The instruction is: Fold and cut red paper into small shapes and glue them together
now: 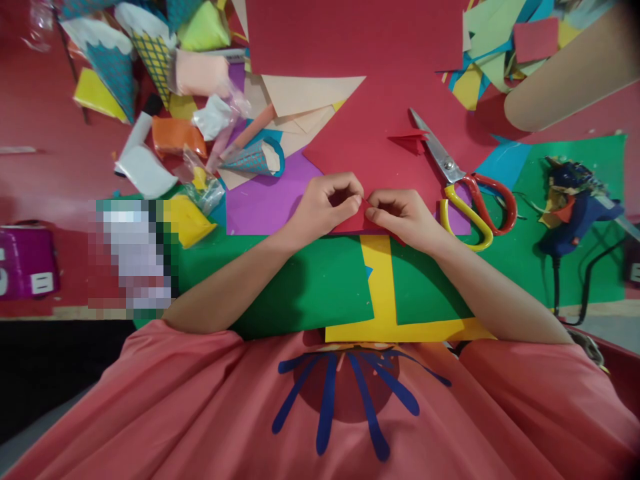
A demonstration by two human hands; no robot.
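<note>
My left hand (331,205) and my right hand (404,215) meet at the middle of the table, both with thumb and fingers pinched together. Between them is a small piece of red paper (356,221), one edge at each hand's fingertips; its far side blends with the large red sheet (370,143) behind. Purple sheet (265,203) shows beneath my left wrist. Just right of my right hand lie scissors (450,167) with one yellow and one red handle, blades partly apart. A folded red scrap (411,141) touches the blades.
At the left are paper cones (153,57), a small blue cone (255,159) and several clay packets (179,137). A glue gun (575,223) with its cable lies right on green sheet (530,267). A cardboard tube (565,80) and paper scraps (493,40) are at upper right.
</note>
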